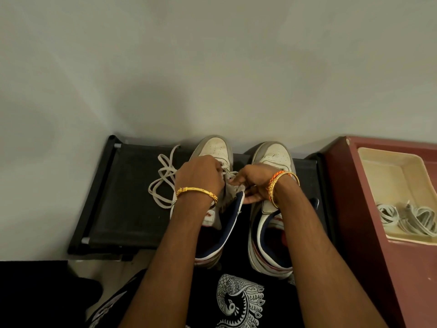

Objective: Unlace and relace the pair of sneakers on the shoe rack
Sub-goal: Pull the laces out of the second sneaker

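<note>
Rack (123,221), black, against the wall, carries both sneakers side by side, toes to the wall. Left sneaker (212,150) under both hands; right sneaker (272,155) just beside it, unlaced. Left hand (201,176) and right hand (255,183) both pinch the lace (163,181) at the eyelets; its slack lies looped on the rack. Second lace (406,216) sits in a cream tray (378,162).
</note>
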Demonstrator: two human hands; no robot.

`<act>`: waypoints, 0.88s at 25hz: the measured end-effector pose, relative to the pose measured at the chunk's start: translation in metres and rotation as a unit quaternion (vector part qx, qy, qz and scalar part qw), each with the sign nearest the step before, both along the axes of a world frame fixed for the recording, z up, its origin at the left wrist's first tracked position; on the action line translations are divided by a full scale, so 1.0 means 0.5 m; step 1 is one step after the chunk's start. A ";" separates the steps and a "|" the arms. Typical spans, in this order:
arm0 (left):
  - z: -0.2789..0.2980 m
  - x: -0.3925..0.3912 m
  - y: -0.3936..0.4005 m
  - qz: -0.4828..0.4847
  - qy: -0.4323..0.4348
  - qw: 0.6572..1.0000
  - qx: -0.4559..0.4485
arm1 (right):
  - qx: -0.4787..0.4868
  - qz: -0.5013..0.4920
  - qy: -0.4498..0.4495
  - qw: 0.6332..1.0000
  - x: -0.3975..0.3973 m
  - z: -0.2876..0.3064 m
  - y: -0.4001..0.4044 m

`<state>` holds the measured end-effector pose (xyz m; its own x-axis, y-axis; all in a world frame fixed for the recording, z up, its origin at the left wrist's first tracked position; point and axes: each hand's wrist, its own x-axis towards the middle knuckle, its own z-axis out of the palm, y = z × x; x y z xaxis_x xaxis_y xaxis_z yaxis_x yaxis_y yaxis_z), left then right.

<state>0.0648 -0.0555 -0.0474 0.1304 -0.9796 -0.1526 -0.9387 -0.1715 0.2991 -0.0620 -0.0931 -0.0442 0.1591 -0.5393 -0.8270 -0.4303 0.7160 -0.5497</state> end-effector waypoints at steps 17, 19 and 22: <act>0.004 0.037 0.070 0.144 0.165 0.975 0.032 | -0.469 0.278 0.248 0.801 0.098 -0.011 0.023; -0.006 0.035 0.071 0.191 0.216 0.957 -0.032 | -0.436 0.323 0.283 0.791 0.108 -0.028 0.020; -0.013 0.045 0.071 0.257 0.243 0.933 -0.068 | -0.429 0.314 0.300 0.792 0.119 -0.048 0.014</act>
<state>0.0872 -0.0202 -0.0540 0.5359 -0.8214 -0.1952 -0.4908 -0.4912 0.7196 -0.0026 -0.0861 -0.0681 0.3364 -0.9137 -0.2280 -0.9215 -0.2694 -0.2798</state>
